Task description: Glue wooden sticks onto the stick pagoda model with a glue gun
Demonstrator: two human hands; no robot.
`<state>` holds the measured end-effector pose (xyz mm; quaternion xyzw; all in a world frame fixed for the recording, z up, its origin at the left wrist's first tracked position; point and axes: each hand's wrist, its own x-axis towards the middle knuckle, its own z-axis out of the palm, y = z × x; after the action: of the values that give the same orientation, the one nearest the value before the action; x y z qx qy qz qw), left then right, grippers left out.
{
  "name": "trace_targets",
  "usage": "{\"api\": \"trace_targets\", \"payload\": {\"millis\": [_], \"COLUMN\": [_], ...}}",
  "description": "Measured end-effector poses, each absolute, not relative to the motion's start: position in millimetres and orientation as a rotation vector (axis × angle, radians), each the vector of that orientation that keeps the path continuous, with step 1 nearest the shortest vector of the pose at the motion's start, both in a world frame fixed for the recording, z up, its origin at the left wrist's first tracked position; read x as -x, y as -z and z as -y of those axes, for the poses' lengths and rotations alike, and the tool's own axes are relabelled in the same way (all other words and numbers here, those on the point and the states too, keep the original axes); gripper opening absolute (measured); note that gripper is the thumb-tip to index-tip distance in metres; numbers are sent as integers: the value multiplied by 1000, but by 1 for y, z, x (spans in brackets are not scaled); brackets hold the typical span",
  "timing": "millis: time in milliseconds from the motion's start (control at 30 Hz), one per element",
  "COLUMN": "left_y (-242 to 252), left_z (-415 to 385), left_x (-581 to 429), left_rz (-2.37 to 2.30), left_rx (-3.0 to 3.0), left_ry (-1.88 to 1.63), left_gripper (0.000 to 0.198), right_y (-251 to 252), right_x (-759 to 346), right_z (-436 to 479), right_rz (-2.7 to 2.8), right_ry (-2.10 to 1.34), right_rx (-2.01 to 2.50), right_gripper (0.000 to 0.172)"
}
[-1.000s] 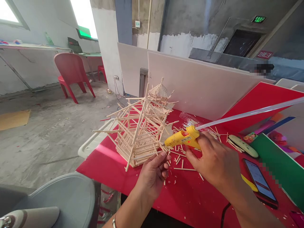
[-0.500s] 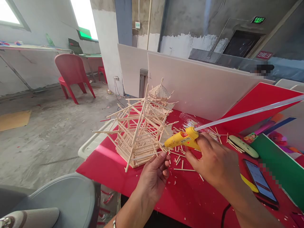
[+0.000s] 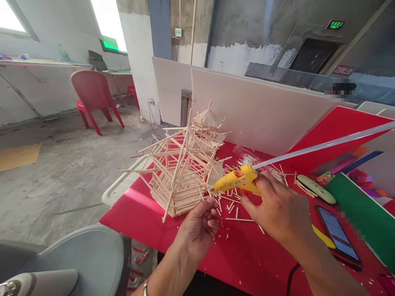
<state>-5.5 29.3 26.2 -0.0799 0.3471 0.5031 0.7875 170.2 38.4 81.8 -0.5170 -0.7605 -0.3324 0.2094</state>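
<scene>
A pagoda-like model of thin wooden sticks stands on the red table. My left hand is closed in a pinch on a thin stick at the model's near right edge. My right hand grips a yellow glue gun, with a long clear glue stick poking out of its back. The gun's nozzle points at the model's lower right side, just above my left fingertips. A smaller stick tower stands behind the model.
Loose sticks lie scattered on the table. A phone, a green object and coloured boards are on the right. White boards stand behind. A red chair is on the floor at the left, a grey chair nearby.
My left hand has curled slightly and dropped a little at the model's edge. The glue gun's nozzle has stayed at the same spot.
</scene>
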Motion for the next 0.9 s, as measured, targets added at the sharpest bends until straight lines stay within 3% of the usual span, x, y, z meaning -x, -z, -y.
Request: {"api": "trace_targets", "payload": {"millis": [900], "left_y": [-33], "left_z": [-36], "left_x": [9], "left_rz": [-815], "left_rx": [186], "left_ry": [-998], "left_gripper": [5], "right_y": [-81], "right_x": [-172], "right_z": [-38], "right_rz": [2111], "right_ry": [919], "right_rx": [1443], "right_gripper": [25]}}
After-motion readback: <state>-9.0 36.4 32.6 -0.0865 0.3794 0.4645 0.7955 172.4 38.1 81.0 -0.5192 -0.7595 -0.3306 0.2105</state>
